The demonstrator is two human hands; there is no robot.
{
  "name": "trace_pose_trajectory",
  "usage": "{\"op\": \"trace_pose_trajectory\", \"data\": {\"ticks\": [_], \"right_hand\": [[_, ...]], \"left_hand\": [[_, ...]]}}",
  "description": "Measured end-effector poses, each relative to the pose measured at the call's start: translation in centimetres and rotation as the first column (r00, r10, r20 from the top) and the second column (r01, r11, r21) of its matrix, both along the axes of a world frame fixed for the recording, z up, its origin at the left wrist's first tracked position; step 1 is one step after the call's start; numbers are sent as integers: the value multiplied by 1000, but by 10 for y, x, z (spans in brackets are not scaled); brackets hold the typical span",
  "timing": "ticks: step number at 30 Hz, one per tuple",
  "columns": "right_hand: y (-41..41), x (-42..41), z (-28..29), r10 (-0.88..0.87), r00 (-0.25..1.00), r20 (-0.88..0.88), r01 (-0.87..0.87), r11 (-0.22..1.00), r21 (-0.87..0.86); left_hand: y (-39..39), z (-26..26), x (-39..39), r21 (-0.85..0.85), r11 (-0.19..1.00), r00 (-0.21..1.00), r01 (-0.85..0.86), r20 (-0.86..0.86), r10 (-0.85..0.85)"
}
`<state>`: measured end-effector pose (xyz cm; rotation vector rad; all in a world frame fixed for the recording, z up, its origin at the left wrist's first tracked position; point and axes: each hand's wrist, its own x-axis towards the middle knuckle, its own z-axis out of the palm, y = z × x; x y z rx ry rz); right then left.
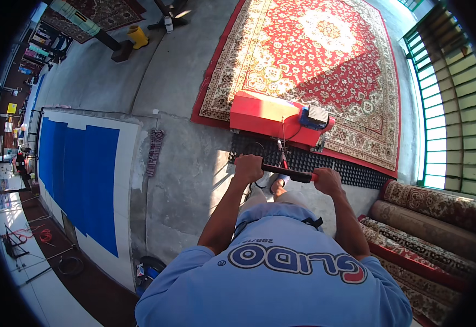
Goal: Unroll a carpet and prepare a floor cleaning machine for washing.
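Both of my hands grip the crossbar handle of a red floor machine, one at each end. My left hand is closed around the left end, and my right hand wraps the red grip on the right. From the bar a shaft runs forward to the machine's red metal housing, which carries an electric motor on its right part. The housing rests across the near edge of a red patterned rug spread on the floor. A black studded mat shows beneath the rug's near edge.
Rolled carpets are stacked to my right, below a green barred gate. On the left are a white-edged blue surface and a striped cloth. Farther off, a yellow rubber boot stands beside a post base.
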<state>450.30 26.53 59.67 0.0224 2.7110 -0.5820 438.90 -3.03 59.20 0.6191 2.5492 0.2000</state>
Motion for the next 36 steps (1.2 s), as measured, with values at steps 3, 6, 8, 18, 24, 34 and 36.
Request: {"op": "trace_pose_trajectory", "data": {"ticks": [3,6,8,18,24,34,36], "right_hand": [[3,3,1,33,999,18,-33,999,-4],[6,-6,-2,60,997,42,-59,998,-10],[4,-16,-3,69,996,49,-68,997,-26],[23,-131,-23,17,999,-39,-16,999,30],[14,-223,-25,-67,998,17,66,995,71],[-61,-256,-24,-161,986,-42,165,982,92],[-80,-245,-35,-192,981,-39,195,977,85]], "left_hand": [[2,8,9,-2,999,997,-50,54,50],[1,3,3,-4,998,997,-63,49,63],[-2,-8,-5,39,997,998,-67,25,66],[27,-19,-135,26,999,994,-31,-106,33],[27,-36,-239,27,998,954,50,-296,-40],[-24,-29,-312,-62,988,962,141,-225,-151],[-37,-32,-307,-61,985,962,164,-211,-173]]}}
